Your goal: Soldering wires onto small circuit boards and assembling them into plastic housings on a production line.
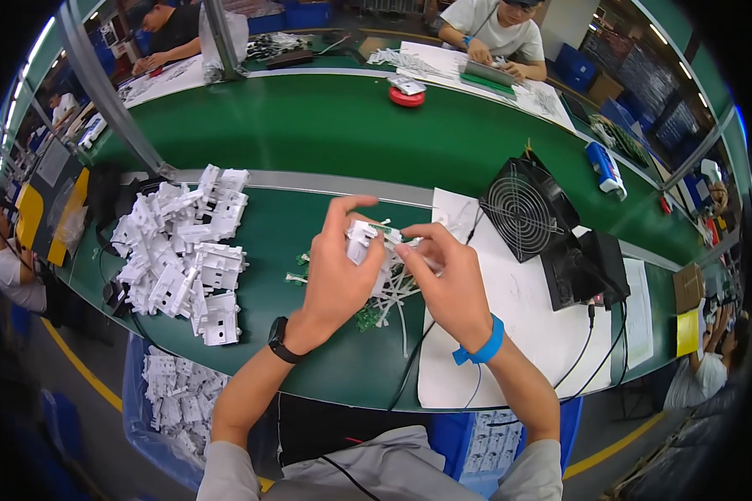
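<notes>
Between our hands, the left hand (336,280) grips a white plastic part (364,242) steady while the right hand (447,280) pinches its edge, fitting something.

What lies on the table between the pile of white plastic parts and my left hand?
Mostly bare green table; only a small green part lies near the left hand, right of the white pile, in the head view.

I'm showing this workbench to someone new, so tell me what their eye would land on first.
First, the two hands at the middle: the left hand and right hand together hold a small white plastic part above the green table. Next, the big heap of white plastic parts lying to the left. Then the black fan standing tilted on the white mat to the right.
</notes>
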Demonstrator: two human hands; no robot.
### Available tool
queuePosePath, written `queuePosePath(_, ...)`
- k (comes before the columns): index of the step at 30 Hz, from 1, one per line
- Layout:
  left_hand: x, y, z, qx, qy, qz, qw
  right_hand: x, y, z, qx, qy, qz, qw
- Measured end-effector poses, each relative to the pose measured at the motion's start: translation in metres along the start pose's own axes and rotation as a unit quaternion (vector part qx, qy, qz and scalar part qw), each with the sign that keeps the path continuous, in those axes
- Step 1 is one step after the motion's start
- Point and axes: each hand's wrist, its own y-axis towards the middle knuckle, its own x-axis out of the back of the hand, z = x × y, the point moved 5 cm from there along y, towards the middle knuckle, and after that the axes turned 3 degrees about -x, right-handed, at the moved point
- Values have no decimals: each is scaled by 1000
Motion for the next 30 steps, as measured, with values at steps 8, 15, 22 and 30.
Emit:
queuePosePath(8,-84,11,4,43,-74,117,989,27,-46,14,158,-294,-97,938)
queuePosePath(15,-134,-3,29,104,-41,240,964,167,-111,-94,-68,211,-351,910)
queuePosePath(22,-189,-36,80,156,-38,332,929,240,-89,-132,-144,155,-457,864)
queuePosePath(30,-202,-22,62,7,80,373,924,251,-71,-154,-41,-41,-455,888)
